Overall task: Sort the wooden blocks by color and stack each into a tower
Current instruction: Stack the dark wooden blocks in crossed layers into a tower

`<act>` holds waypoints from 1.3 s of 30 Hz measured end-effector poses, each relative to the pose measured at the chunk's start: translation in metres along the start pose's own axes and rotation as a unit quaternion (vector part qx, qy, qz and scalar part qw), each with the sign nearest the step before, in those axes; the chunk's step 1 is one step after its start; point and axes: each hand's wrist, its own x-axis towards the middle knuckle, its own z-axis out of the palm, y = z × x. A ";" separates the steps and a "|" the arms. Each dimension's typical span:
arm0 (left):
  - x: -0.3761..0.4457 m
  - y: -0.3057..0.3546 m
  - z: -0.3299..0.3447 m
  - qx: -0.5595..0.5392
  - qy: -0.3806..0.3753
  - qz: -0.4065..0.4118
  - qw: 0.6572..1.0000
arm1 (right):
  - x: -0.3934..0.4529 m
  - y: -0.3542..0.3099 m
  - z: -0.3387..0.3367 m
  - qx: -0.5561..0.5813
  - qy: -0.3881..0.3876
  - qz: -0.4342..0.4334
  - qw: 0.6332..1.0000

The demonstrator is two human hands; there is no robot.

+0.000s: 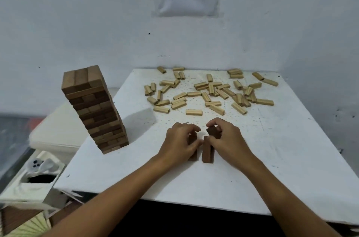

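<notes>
While both hands work a few dark blocks near the table's front, a brown tower already stands to the left.

Left hand (179, 140) curls round one dark block (192, 147); right hand (226, 138) pinches another (212, 132) and touches a third (207, 151) lying on the table (272, 159). Pale blocks (209, 91) lie scattered at the back. A careless elbow could topple the tall tower (95, 108), which stands close to the table edge.

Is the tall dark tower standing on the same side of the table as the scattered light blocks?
No: the dark tower stands at the table's left edge, the light blocks lie scattered far right.
</notes>
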 end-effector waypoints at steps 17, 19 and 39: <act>-0.007 -0.009 -0.018 -0.028 -0.120 0.052 0.991 | -0.005 0.000 -0.021 -0.095 -0.021 0.072 0.993; -0.007 -0.006 -0.015 -0.056 -0.112 0.053 0.991 | -0.005 0.003 -0.021 -0.081 -0.023 0.081 0.993; 0.022 0.008 -0.012 -0.069 -0.276 0.069 0.956 | -0.030 0.010 -0.022 -0.146 0.014 0.081 0.986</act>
